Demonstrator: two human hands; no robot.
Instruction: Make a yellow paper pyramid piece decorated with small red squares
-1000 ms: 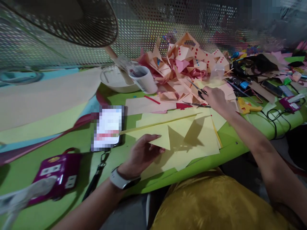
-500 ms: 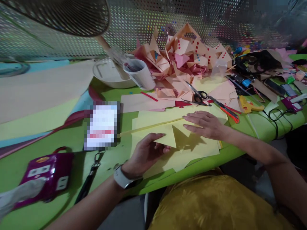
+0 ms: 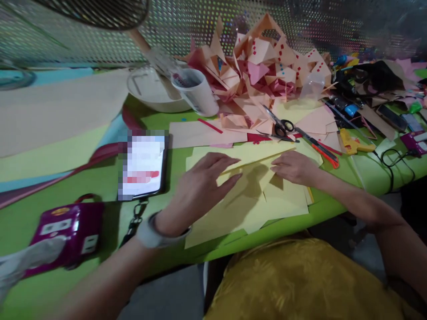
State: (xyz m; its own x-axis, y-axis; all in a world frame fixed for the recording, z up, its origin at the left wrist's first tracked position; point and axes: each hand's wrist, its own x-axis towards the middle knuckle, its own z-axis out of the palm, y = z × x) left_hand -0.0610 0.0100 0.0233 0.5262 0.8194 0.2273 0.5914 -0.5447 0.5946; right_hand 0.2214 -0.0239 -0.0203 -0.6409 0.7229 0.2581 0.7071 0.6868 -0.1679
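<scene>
My left hand (image 3: 200, 191) hovers over the yellow paper sheets (image 3: 233, 218) at the table's front. Its thumb and fingers are apart, with nothing between them. A narrow folded yellow edge (image 3: 260, 158) runs along the sheets, just beyond my fingertips. My right hand (image 3: 296, 169) is closed on a small pointed piece of yellow paper (image 3: 266, 180), held at the right part of the sheets. Its fingertips partly cover that piece. Behind my right hand lie black-handled scissors (image 3: 283, 127) and a red and black utility knife (image 3: 320, 149).
A phone (image 3: 143, 164) and a purple power strip (image 3: 66, 231) lie at left. Behind stand a white cup (image 3: 200, 95), a fan (image 3: 100, 13) and a heap of peach paper cutouts (image 3: 253, 66). A yellow glue gun (image 3: 356, 142) lies at right.
My right hand let go of the scissors, came down to the yellow sheets and took the small pointed paper. My left hand, which held that paper, has released it and opened.
</scene>
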